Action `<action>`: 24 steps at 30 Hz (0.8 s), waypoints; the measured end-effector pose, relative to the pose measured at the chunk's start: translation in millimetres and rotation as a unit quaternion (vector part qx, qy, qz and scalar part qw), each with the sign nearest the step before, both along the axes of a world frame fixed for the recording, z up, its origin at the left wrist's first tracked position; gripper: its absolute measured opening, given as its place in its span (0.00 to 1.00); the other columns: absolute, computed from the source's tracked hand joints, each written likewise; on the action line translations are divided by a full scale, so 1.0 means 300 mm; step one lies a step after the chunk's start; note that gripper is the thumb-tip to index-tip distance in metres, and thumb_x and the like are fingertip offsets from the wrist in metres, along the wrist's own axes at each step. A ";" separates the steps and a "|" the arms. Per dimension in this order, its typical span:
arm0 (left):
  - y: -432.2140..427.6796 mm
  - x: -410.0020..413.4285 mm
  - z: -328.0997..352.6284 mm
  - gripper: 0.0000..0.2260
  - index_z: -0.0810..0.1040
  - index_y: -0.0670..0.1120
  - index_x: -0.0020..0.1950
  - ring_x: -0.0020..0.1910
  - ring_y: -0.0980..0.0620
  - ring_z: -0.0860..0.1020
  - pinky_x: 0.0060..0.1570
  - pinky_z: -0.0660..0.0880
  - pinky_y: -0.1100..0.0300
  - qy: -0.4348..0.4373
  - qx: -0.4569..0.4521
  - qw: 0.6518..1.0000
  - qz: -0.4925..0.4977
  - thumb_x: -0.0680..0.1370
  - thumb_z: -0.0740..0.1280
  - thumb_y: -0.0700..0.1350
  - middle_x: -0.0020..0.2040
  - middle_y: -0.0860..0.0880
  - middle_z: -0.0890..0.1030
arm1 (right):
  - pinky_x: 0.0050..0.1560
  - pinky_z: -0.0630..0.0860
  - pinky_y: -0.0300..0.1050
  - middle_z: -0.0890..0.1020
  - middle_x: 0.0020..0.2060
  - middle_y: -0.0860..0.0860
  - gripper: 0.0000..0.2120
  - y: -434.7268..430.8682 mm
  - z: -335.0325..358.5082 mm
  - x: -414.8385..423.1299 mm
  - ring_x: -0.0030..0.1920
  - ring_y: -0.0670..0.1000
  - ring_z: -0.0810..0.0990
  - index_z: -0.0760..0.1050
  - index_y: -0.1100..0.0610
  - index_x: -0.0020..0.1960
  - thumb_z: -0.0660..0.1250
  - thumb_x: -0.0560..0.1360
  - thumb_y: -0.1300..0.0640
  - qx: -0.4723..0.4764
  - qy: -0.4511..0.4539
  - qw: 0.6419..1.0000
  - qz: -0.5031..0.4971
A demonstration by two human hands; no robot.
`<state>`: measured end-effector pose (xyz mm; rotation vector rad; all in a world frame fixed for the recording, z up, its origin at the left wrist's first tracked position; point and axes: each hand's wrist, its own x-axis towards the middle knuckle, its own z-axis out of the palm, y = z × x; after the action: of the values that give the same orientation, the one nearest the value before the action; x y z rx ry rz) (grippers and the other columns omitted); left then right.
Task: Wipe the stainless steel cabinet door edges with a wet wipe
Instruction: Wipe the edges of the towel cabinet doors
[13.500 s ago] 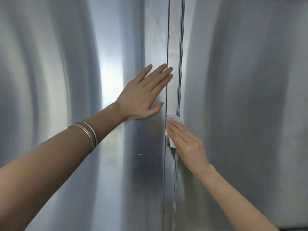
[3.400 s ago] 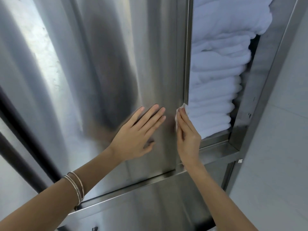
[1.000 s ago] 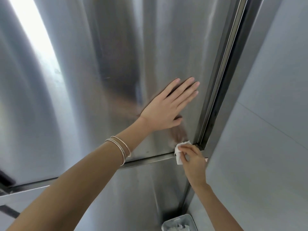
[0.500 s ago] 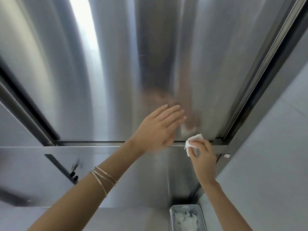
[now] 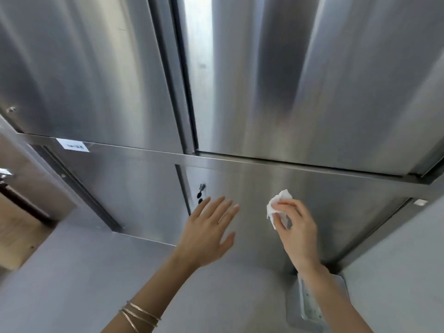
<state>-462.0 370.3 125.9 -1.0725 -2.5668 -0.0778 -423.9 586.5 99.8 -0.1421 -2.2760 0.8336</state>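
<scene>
Grey floor [image 5: 96, 272] carries a tray [image 5: 341, 292] (partly hidden).

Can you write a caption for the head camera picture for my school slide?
Right hand pinches a crumpled wet wipe before the steel cabinet's lower panel; left hand spread open.

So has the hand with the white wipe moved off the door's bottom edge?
Yes: the right hand with the crumpled white wipe dropped below the horizontal steel ledge.
</scene>
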 end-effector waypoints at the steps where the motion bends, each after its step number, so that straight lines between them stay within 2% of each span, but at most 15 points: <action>1: -0.072 0.029 -0.015 0.22 0.78 0.46 0.65 0.64 0.46 0.77 0.64 0.73 0.46 0.000 0.000 1.000 0.005 0.75 0.61 0.54 0.63 0.47 0.80 | 0.47 0.66 0.28 0.80 0.45 0.52 0.12 -0.073 -0.004 0.023 0.46 0.45 0.74 0.81 0.59 0.43 0.75 0.64 0.71 -0.001 0.000 1.000 0.004; 3: -0.214 0.081 -0.036 0.22 0.79 0.45 0.65 0.63 0.45 0.77 0.63 0.74 0.45 0.001 0.008 1.000 0.011 0.75 0.63 0.53 0.62 0.46 0.80 | 0.47 0.66 0.28 0.80 0.44 0.54 0.12 -0.223 -0.008 0.069 0.45 0.45 0.74 0.81 0.61 0.42 0.75 0.63 0.73 -0.007 0.000 1.000 0.016; 6: -0.422 0.137 -0.044 0.23 0.78 0.44 0.65 0.64 0.45 0.77 0.64 0.73 0.45 0.003 0.016 0.999 0.033 0.76 0.59 0.54 0.63 0.46 0.79 | 0.49 0.64 0.21 0.81 0.43 0.54 0.12 -0.433 -0.007 0.128 0.44 0.45 0.74 0.81 0.62 0.41 0.74 0.63 0.75 -0.014 0.000 0.999 0.044; 10: -0.672 0.190 -0.059 0.23 0.76 0.45 0.68 0.67 0.45 0.74 0.67 0.67 0.45 0.007 0.020 0.998 0.063 0.75 0.67 0.53 0.66 0.46 0.77 | 0.49 0.67 0.27 0.80 0.43 0.54 0.11 -0.644 -0.001 0.160 0.44 0.54 0.79 0.81 0.62 0.42 0.73 0.64 0.76 -0.022 -0.020 0.996 0.087; 11: -0.726 0.195 -0.064 0.23 0.76 0.45 0.68 0.67 0.45 0.74 0.68 0.67 0.44 0.013 0.020 0.997 0.068 0.75 0.67 0.53 0.66 0.46 0.77 | 0.49 0.67 0.27 0.80 0.43 0.54 0.12 -0.686 0.002 0.158 0.45 0.52 0.78 0.81 0.62 0.42 0.73 0.64 0.75 -0.018 -0.023 0.995 0.093; 13: -0.821 0.188 -0.066 0.23 0.77 0.45 0.67 0.67 0.45 0.75 0.67 0.67 0.44 0.027 0.024 0.996 0.079 0.76 0.63 0.54 0.66 0.46 0.77 | 0.49 0.66 0.25 0.80 0.44 0.53 0.12 -0.757 0.010 0.137 0.45 0.47 0.75 0.81 0.61 0.42 0.73 0.64 0.75 -0.012 -0.024 0.995 0.099; 15: -0.898 0.163 -0.062 0.24 0.77 0.44 0.67 0.67 0.45 0.75 0.67 0.67 0.44 0.027 0.027 0.995 0.089 0.76 0.58 0.54 0.66 0.46 0.77 | 0.49 0.65 0.23 0.79 0.44 0.50 0.13 -0.815 0.022 0.095 0.45 0.47 0.75 0.81 0.61 0.43 0.73 0.64 0.75 -0.005 -0.016 0.994 0.104; 18: -1.000 0.102 -0.054 0.24 0.77 0.44 0.67 0.67 0.45 0.75 0.66 0.69 0.43 0.034 0.016 0.994 0.099 0.76 0.58 0.54 0.66 0.46 0.77 | 0.49 0.65 0.23 0.76 0.43 0.44 0.12 -0.897 0.040 0.007 0.43 0.46 0.73 0.80 0.62 0.41 0.71 0.64 0.77 0.011 0.013 0.991 0.129; 20: -1.063 0.051 -0.051 0.24 0.77 0.44 0.67 0.66 0.45 0.75 0.65 0.70 0.43 0.040 0.006 0.994 0.101 0.76 0.60 0.54 0.66 0.46 0.77 | 0.49 0.65 0.24 0.77 0.42 0.47 0.12 -0.953 0.036 -0.061 0.43 0.46 0.73 0.80 0.63 0.41 0.71 0.64 0.77 0.012 0.020 0.990 0.137; 24: -1.188 -0.106 -0.036 0.25 0.78 0.44 0.65 0.65 0.45 0.76 0.65 0.71 0.43 0.053 0.020 0.995 0.087 0.70 0.75 0.48 0.64 0.45 0.79 | 0.50 0.66 0.24 0.80 0.45 0.52 0.12 -1.080 0.009 -0.234 0.47 0.45 0.75 0.82 0.60 0.44 0.73 0.65 0.74 -0.009 0.006 0.992 0.128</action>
<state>-493.8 14.0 115.0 -0.8116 -2.5394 -0.0273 -494.0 262.5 102.6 0.1495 -2.3067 0.9819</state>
